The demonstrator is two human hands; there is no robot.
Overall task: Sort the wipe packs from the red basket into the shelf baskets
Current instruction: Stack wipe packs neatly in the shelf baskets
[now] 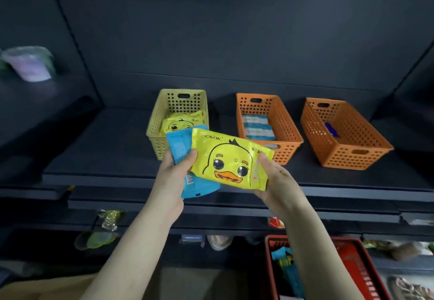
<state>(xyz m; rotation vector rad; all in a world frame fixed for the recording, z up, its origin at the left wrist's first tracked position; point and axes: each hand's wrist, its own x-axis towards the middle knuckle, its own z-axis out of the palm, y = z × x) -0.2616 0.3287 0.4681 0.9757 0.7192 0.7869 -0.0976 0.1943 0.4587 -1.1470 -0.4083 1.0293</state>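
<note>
Both hands hold packs in front of the dark shelf. My left hand (175, 170) grips a blue wipe pack (179, 145) and pinches the left edge of a yellow duck wipe pack (231, 161) lying over it. My right hand (278, 182) holds the yellow pack's right end, thumb on top. On the shelf behind stand a yellow basket (156, 123) with yellow duck packs inside, a middle orange basket (292, 135) with blue-and-white striped packs, and a right orange basket (366, 156) with one dark blue pack. The red basket (352, 259) sits at the bottom right with several packs in it.
Lower shelves below the front edge (234, 196) hold hanging and loose goods. A blurred pale purple pack (30, 64) sits on the neighbouring shelf at the far left. Bare dark shelf lies left of the yellow basket.
</note>
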